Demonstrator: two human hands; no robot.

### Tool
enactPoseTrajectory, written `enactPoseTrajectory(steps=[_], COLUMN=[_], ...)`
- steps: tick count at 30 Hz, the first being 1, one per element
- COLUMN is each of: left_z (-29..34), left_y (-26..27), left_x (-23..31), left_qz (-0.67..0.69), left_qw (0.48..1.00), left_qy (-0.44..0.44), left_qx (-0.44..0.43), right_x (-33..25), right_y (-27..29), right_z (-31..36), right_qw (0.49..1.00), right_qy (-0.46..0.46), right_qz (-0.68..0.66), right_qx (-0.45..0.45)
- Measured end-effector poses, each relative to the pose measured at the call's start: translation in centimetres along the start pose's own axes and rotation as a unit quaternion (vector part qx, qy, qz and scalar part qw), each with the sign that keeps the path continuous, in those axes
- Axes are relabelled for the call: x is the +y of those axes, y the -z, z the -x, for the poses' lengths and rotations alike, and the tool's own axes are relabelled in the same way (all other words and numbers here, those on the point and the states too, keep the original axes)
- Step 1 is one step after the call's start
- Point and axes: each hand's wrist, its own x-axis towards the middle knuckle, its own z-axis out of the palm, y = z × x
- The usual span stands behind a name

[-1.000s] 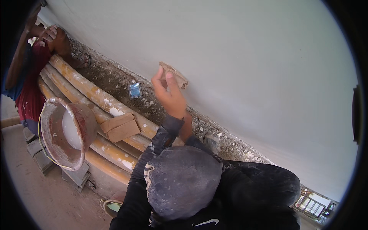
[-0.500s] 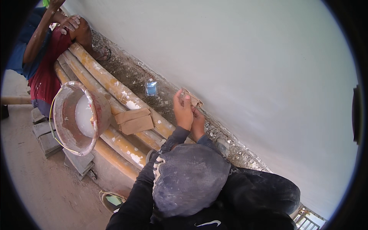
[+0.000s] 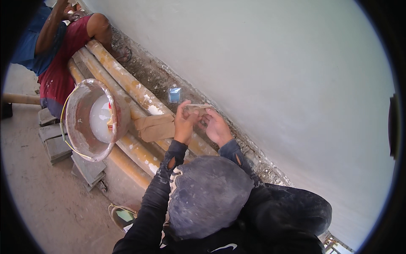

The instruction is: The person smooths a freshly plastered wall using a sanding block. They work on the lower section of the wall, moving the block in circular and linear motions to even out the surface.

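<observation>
Between my two hands, in front of my knee, is a small flat folded piece [image 3: 198,107], brownish-grey and paper-like. My left hand [image 3: 185,126] pinches one end between thumb and fingers. At the other end, my right hand [image 3: 217,128] grips it, the palm partly turned up. Just left of my left wrist, a creased brown sheet [image 3: 155,128] lies across the bamboo poles [image 3: 141,94]. Beyond my fingers a small clear packet with blue in it [image 3: 174,95] rests on the dirt strip.
A smeared bucket [image 3: 78,129] holding white liquid and a red-and-yellow item stands left by the poles. Flat grey slabs [image 3: 89,167] are stacked behind it. A pale wall [image 3: 287,93] runs along the right. Another person [image 3: 63,55] sits at far left; a smaller bucket [image 3: 113,218] stands lower left.
My hands have moved apart and turned, now holding the folded piece between them, away from the wall. My view has shifted slightly. The other person's hand has left the knee.
</observation>
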Motion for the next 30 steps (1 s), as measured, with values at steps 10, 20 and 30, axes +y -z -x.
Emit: enactPoseTrajectory(steps=[10, 20, 30], left_z=[-1.9, 8.3, 15.4], left_y=[3.7, 12.0, 26.0], left_x=[3.5, 3.9, -1.9], left_qz=[-0.292, -0.448, -0.482], left_qw=[0.955, 0.792, 0.573], left_qy=[-0.016, -0.224, 0.041], left_qx=[-0.047, 0.349, 0.662], right_x=[2.2, 3.3, 0.9], right_y=[-5.0, -4.7, -7.3], right_z=[-2.4, -8.9, -16.4], right_qw=[0.985, 0.965, 0.954], right_qy=[0.083, 0.076, 0.03], right_qz=[0.111, -0.075, -0.181], right_qx=[0.103, 0.238, 0.238])
